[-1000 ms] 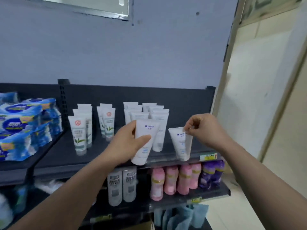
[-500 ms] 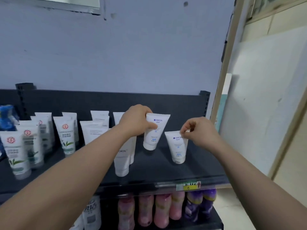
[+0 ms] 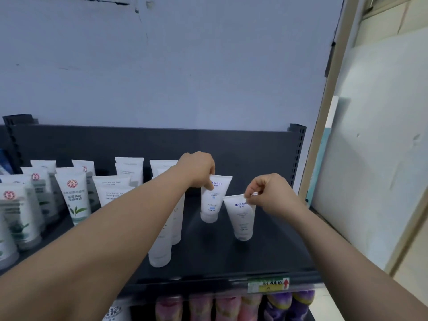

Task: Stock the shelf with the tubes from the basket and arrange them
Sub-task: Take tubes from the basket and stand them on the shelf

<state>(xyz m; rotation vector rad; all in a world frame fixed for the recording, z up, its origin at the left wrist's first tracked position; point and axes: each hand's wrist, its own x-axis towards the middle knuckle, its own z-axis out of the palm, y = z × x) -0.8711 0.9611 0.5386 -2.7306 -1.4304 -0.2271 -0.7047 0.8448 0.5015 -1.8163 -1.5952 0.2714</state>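
Observation:
My left hand (image 3: 198,169) grips the top of a white tube with blue print (image 3: 212,201), which stands cap-down toward the back of the dark shelf (image 3: 266,253). My right hand (image 3: 269,193) pinches the crimped top edge of a second, matching white tube (image 3: 242,218), which stands cap-down just right of and in front of the first. Both tubes stand on the right part of the shelf. The basket is not in view.
Rows of white tubes (image 3: 118,191) stand to the left, several with a red logo and green leaf (image 3: 74,198). A taller white tube (image 3: 163,246) stands under my left forearm. Pink and purple bottles (image 3: 245,306) fill the lower shelf. A price tag (image 3: 268,284) sits on the shelf edge.
Both hands carried their tubes from the shelf's front edge deeper onto the shelf and lowered them to stand cap-down. The view moved closer and to the right.

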